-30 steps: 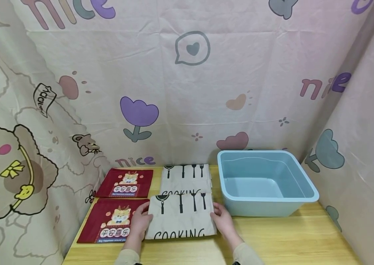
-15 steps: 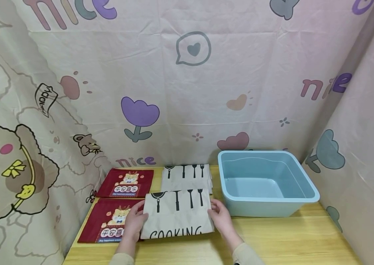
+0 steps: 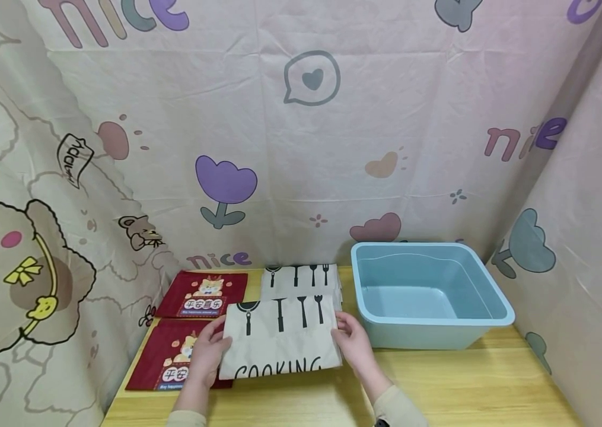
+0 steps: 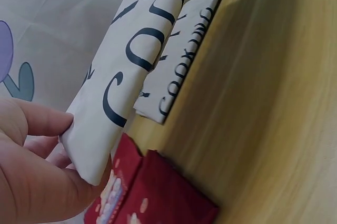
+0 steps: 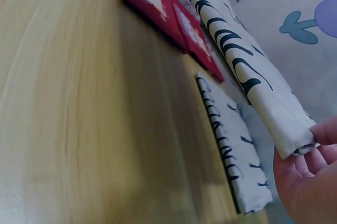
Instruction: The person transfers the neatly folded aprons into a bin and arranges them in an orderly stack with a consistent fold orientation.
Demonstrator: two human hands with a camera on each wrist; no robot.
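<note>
I see open table point(image 3: 466, 385) along the near right; the basin point(image 3: 429, 293) blocks far right, and red cloths point(image 3: 194, 323) fill the left.

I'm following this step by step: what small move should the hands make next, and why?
Probably carry the folded cloth right, over the blue tub. The left hand and right hand pinch its ends, it is lifted off the table, and the tub stands open beside it.

Matt cloth towel point(image 3: 279, 338), smooth plastic tub point(image 3: 429, 293), wood-grain table point(image 3: 466, 385)
</note>
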